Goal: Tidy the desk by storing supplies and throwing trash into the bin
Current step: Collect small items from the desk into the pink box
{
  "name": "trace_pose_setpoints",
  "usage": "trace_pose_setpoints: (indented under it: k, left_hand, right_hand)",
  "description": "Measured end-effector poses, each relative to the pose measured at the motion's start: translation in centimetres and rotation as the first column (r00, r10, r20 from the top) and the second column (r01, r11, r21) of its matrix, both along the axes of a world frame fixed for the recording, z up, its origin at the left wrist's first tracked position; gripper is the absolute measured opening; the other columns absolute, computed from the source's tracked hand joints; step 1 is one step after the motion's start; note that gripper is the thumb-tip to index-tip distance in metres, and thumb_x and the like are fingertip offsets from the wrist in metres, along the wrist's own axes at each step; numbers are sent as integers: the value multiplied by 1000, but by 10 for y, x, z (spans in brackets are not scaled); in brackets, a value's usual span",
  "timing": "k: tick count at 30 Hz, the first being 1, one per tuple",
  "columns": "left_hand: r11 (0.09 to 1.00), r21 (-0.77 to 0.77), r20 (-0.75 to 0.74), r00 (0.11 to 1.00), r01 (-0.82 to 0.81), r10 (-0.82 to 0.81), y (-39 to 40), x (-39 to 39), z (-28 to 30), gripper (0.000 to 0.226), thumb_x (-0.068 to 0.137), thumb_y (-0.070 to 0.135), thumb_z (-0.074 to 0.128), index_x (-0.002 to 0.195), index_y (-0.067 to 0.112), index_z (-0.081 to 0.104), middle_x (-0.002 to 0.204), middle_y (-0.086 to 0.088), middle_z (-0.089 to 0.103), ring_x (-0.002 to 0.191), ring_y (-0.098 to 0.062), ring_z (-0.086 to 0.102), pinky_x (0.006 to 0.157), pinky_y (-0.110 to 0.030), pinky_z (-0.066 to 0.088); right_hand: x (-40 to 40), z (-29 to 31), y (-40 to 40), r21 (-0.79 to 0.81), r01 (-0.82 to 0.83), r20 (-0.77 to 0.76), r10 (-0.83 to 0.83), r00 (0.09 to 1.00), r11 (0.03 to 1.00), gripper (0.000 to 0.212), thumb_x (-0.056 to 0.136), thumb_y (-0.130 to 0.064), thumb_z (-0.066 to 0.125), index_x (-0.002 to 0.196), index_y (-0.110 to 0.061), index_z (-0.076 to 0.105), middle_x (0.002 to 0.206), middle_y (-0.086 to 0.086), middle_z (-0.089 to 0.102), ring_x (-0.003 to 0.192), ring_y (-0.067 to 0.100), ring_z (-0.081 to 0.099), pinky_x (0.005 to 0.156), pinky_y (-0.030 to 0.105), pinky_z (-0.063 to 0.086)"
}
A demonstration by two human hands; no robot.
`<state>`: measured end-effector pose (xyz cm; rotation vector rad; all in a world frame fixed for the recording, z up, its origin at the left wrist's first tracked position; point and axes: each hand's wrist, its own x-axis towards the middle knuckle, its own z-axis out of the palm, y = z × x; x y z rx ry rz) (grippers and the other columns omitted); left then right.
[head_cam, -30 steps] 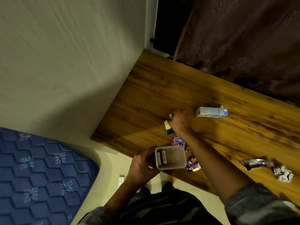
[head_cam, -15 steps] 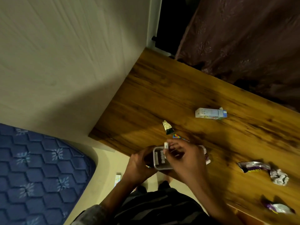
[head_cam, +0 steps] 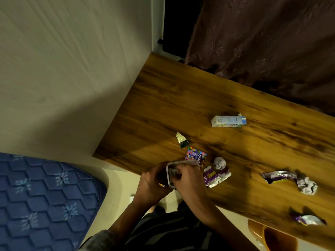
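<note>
A wooden desk [head_cam: 181, 98] with a smooth, faintly glossy grain is seen. Crinkled, shiny foil wrappers [head_cam: 214, 175] are scattered on it, beside a matt paper carton [head_cam: 228, 121]. A clear plastic container [head_cam: 171, 173] is held. A quilted cloth mattress [head_cam: 39, 196] is shown.

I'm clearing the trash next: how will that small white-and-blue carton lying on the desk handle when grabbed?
The carton lies flat on a long side, so it probably won't roll. It looks like thin card, likely light and crushable.
</note>
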<state>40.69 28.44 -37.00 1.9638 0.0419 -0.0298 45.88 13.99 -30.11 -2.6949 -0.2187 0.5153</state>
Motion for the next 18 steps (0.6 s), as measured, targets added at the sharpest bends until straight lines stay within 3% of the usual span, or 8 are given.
trace_pose_setpoints:
  k: [4,7,10,13,15,18]
  left_hand:
    - [1000,-4,6,1000,0,0,-1,-1,2,67,76,41,89,133,19,63,112,12,75,91,0,74,73,-33,63]
    - [1000,-9,-3,1000,8,-8,-1,-1,3,67,76,36,91,134,19,62,114,12,75,94,0,74,75,-32,63]
    - [1000,-27,-18,1000,13,-13,0,-2,3,67,75,29,91,135,17,62,115,12,75,96,0,74,77,-30,64]
    - [999,-51,-41,999,7,-9,-2,-2,5,65,75,25,92,133,16,63,114,12,75,93,0,74,77,-25,63]
    - [999,-53,-57,998,6,-9,-3,-2,6,65,75,22,92,133,16,63,113,13,75,91,0,74,76,-21,61]
    - [999,-42,-72,997,6,-9,-6,-2,8,66,74,17,92,133,14,63,112,15,74,91,0,74,75,-17,60]
  right_hand:
    - [1,12,-6,84,49,-44,-45,998,995,33,92,-37,68,121,-23,71,115,-4,73,100,8,69,86,16,53]
    - [0,29,-19,162,101,-25,-98,995,982,29,89,-34,74,117,-26,73,108,-10,75,88,-2,65,70,2,45]
    - [6,41,-40,217,216,-13,-218,976,952,23,87,-34,76,109,-28,74,101,-16,72,79,-5,63,54,1,45]
    - [24,49,-68,262,340,54,-366,929,903,21,87,-34,76,106,-25,75,97,-11,75,77,-4,64,62,5,42]
    - [45,55,-90,304,359,152,-418,896,882,17,88,-28,76,104,-21,75,93,-10,73,75,-11,59,63,1,38]
    - [86,57,-129,299,402,253,-478,841,865,17,90,-18,73,106,-16,76,95,-2,76,74,1,64,65,5,40]
